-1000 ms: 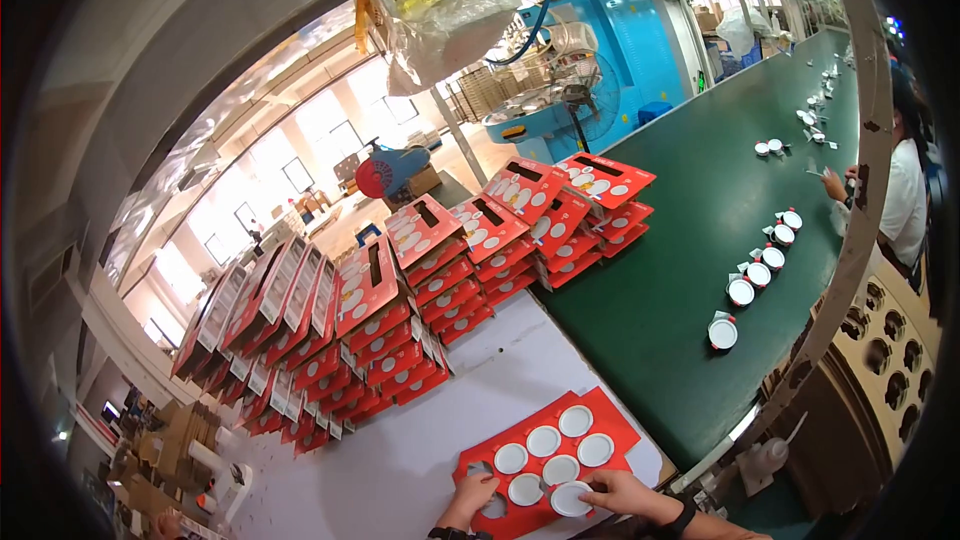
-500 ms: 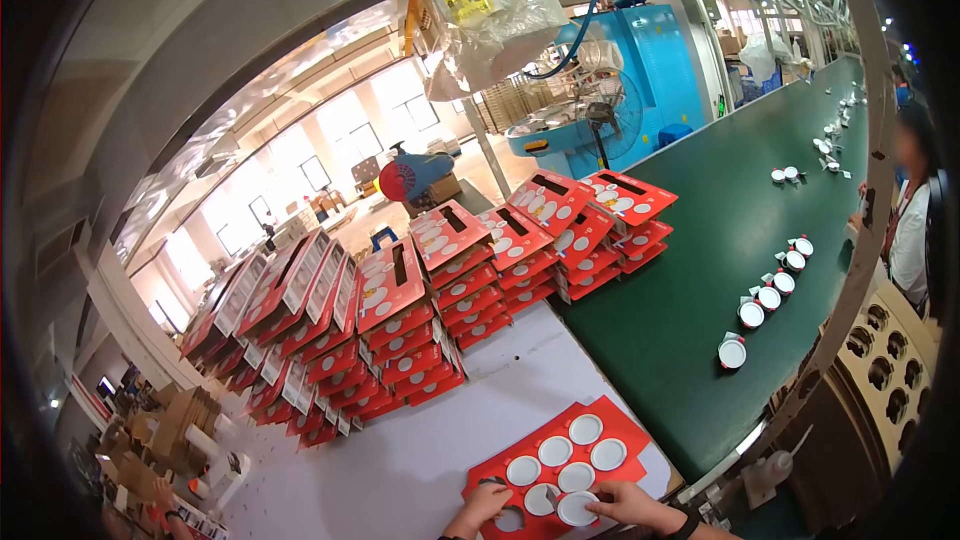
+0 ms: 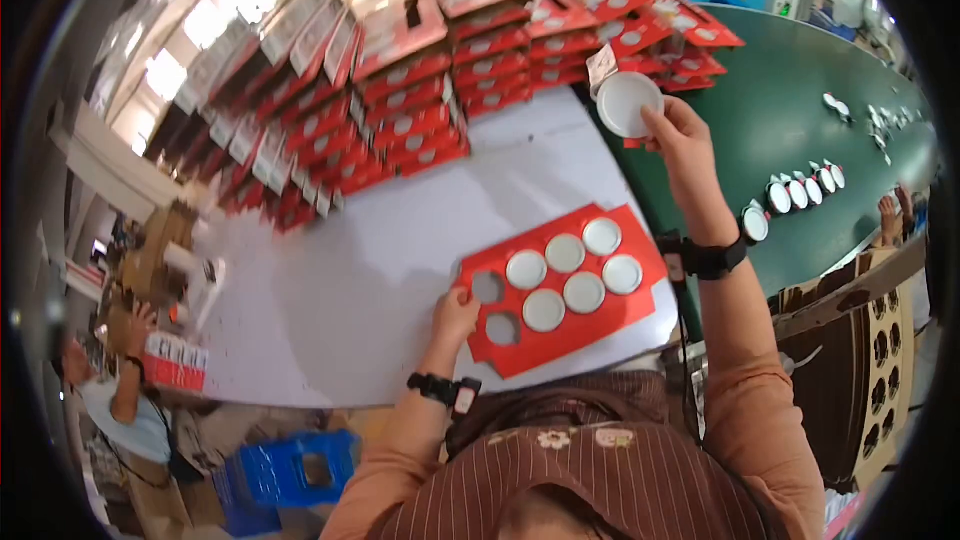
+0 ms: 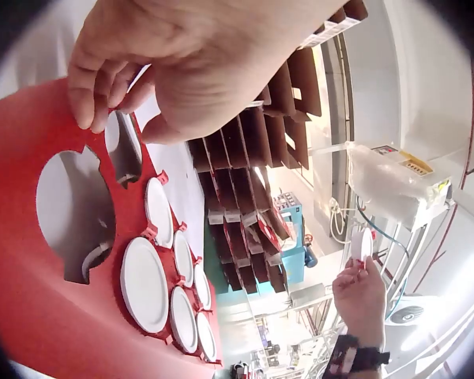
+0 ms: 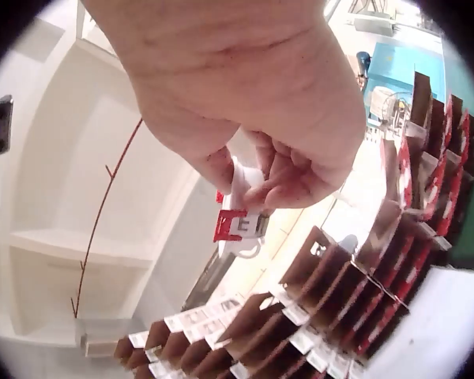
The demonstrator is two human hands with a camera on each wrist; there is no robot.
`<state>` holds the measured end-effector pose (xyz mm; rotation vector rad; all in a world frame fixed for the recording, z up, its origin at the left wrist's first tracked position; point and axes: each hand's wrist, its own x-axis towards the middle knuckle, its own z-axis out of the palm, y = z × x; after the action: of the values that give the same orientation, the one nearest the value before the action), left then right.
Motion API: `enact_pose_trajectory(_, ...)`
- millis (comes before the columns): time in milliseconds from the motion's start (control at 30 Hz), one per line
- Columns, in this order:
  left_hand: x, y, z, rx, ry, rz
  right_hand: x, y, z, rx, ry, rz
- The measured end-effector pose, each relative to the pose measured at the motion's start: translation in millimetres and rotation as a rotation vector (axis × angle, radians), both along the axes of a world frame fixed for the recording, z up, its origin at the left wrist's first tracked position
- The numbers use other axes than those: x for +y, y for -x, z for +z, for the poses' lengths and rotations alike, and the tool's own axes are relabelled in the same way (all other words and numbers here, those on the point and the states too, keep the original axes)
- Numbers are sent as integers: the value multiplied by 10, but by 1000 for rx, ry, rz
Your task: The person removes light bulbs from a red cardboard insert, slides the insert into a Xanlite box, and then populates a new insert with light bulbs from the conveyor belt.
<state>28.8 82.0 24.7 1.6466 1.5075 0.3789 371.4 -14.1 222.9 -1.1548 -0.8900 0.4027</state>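
Observation:
My right hand is raised beyond the far right corner of the red card and pinches a white round dish by its edge. A paper tag hangs off the dish, and a red clip shows on it in the right wrist view. The red card lies on the white table with several white dishes sitting in its round cutouts. Two cutouts at its left end hold no dish. My left hand grips the card's left edge, fingers over the face beside a bare cutout.
Stacks of red printed cartons line the table's far side. To the right runs a green conveyor belt bearing a row of white dishes. Another person is at the lower left, near a blue plastic crate.
The right hand has lifted a white dish up and away from the red card, leaving a second bare cutout. My left hand stays at the card's left edge. The head view has tipped downward.

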Motion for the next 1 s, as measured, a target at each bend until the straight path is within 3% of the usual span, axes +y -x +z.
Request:
enact_pose_trajectory(67,-50,-4,78,-56,16,37,-75,259,-161,24,134,115)
enact_pose_trajectory(133,-28,7,85,-166,20,33,-92,423,-661,-31,231,181)
enact_pose_trajectory(167,174,93,-342,-59,-207,-92,-121,497,-879,-23,343,241)
enact_pose_trajectory(300,175,-37,56,108,-485,54,-215,930,-1330,88,532,322)
enact_pose_trajectory(367,369,47,-30,379,-270,1,-215,1135,-1348,116,558,348)
enact_pose_trajectory(400,456,97,-89,371,-269,-2,-193,1208,-1380,128,551,343)
enact_pose_trajectory(467,569,185,-206,-45,267,-132,-135,1270,-1486,50,651,353)
enact_pose_trajectory(500,535,200,-157,-51,273,-128,-114,1315,-1453,38,686,360)
enact_pose_trajectory(567,424,269,25,-477,542,-184,-86,1377,-1357,23,730,380)
enact_pose_trajectory(667,369,257,-169,-656,666,-283,-46,1419,-1295,-56,861,454)
enact_pose_trajectory(767,218,176,-128,-809,819,-263,-51,1419,-1294,-232,918,401)
enact_pose_trajectory(833,130,135,-31,-839,810,-253,-87,1429,-1228,-482,945,351)
enact_pose_trajectory(1000,107,83,-56,-838,773,-271,-98,1535,-1188,-527,959,341)
